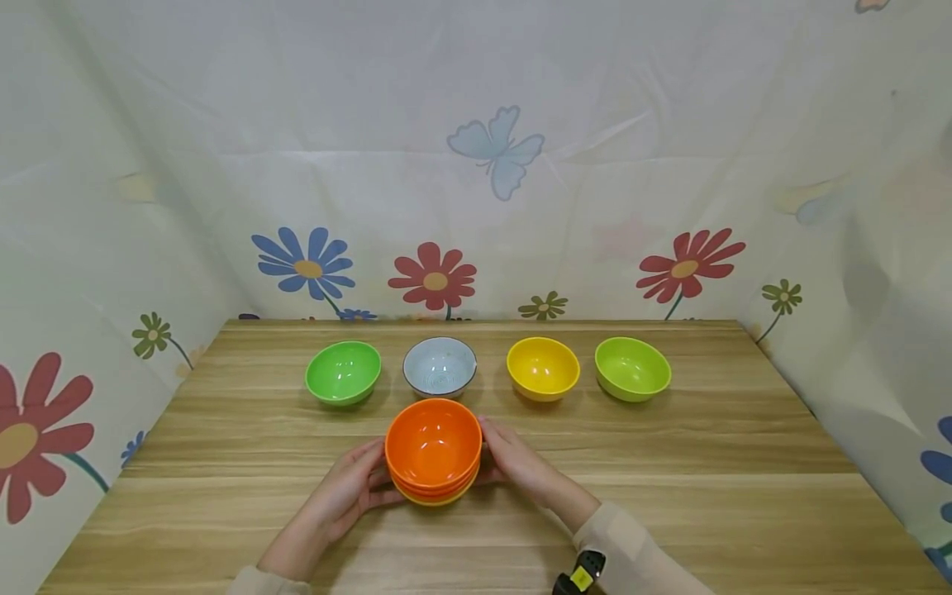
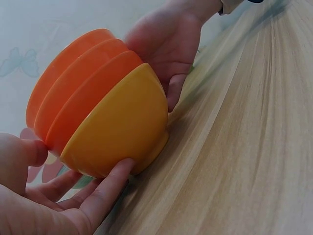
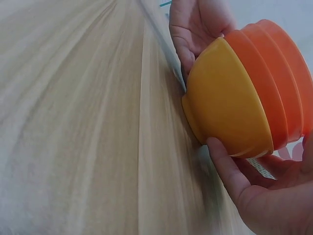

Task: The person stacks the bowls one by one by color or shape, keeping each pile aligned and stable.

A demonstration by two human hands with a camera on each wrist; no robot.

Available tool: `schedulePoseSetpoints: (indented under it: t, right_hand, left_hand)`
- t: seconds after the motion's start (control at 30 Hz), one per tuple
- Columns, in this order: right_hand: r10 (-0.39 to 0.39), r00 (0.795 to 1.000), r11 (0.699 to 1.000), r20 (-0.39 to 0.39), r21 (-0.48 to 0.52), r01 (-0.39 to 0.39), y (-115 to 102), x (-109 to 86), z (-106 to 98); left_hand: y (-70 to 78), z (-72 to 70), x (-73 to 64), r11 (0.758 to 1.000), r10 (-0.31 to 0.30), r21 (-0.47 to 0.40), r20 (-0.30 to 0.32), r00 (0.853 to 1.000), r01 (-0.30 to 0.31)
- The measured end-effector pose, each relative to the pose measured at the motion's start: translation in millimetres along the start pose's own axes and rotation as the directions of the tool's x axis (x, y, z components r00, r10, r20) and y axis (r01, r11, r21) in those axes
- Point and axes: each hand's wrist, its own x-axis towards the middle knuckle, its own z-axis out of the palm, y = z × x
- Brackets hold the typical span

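Note:
A nested stack stands upright between the two hands in the head view: three orange bowls (image 1: 434, 446) sit inside a yellow bowl (image 2: 122, 117) at the bottom. My left hand (image 1: 345, 487) holds the stack from its left side, thumb near the rims and fingers curved against the yellow bowl. On the opposite side my right hand (image 1: 521, 467) grips it likewise, with fingertips low on the yellow bowl in the right wrist view. Whether the base touches the wooden table (image 1: 669, 512) or hovers just over it, I cannot tell.
Behind the stack, a row of single bowls stands along the back: green (image 1: 344, 373), pale blue-grey (image 1: 440, 367), bright yellow (image 1: 543, 369) and lime green (image 1: 632, 369). The blue-grey one is closest to the stack. A flower-printed curtain (image 1: 491, 248) borders the table's far edge.

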Motion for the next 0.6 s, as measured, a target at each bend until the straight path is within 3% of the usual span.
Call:
schedulePoseSetpoints:
  t: [0.6]
  right_hand:
    - [0.023,1.0,0.999,-0.001,0.035,-0.023,0.2,-2.8,1.0]
  left_hand:
    - [-1.1,-0.7,-0.4,1.0,0.002,-0.001,0.007,1.0,-0.002]
